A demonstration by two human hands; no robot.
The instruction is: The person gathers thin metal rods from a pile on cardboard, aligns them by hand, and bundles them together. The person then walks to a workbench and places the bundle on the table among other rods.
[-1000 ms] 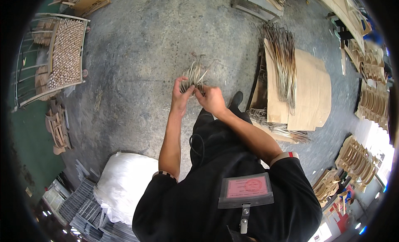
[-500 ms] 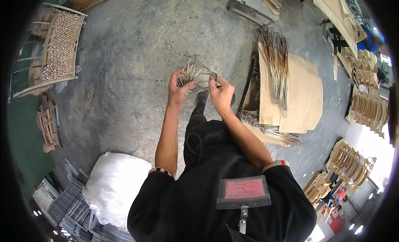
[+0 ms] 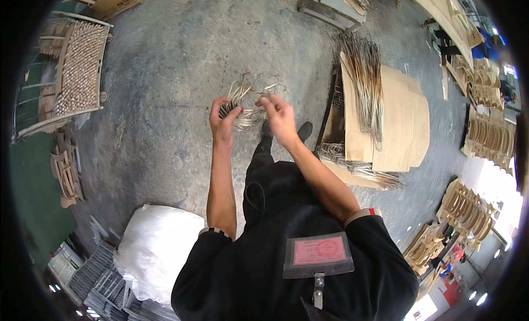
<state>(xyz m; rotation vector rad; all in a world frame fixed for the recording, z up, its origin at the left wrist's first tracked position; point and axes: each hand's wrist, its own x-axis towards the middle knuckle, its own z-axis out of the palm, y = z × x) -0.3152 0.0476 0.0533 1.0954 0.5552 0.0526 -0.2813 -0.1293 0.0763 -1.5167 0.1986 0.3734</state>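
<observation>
My left hand (image 3: 222, 127) is wrapped round a bunch of bent metal wire rods (image 3: 246, 120), whose hooked ends fan out beyond the fingers and thumb. Just to the right, my right hand (image 3: 282, 120) pinches a bent metal wire (image 3: 270, 88), its fingertips slightly blurred and a short gap away from the bunch. Both hands are held above the floor in front of my body. To their right, a long pile of similar bent metal rods (image 3: 368, 89), rusty at the far end, lies on a cardboard sheet (image 3: 405, 117).
More wire rods (image 3: 358, 166) lie at the cardboard's near edge. A grey metal stand (image 3: 330, 11) is at the far side. On the left are a cart stacked with round wooden sticks (image 3: 82, 62) and a white sack (image 3: 157, 249). Curved wooden parts (image 3: 468, 208) line the right.
My right hand has drawn slightly left and nearer my body, with a wire in its fingers. My left hand has moved a little left with the bunch.
</observation>
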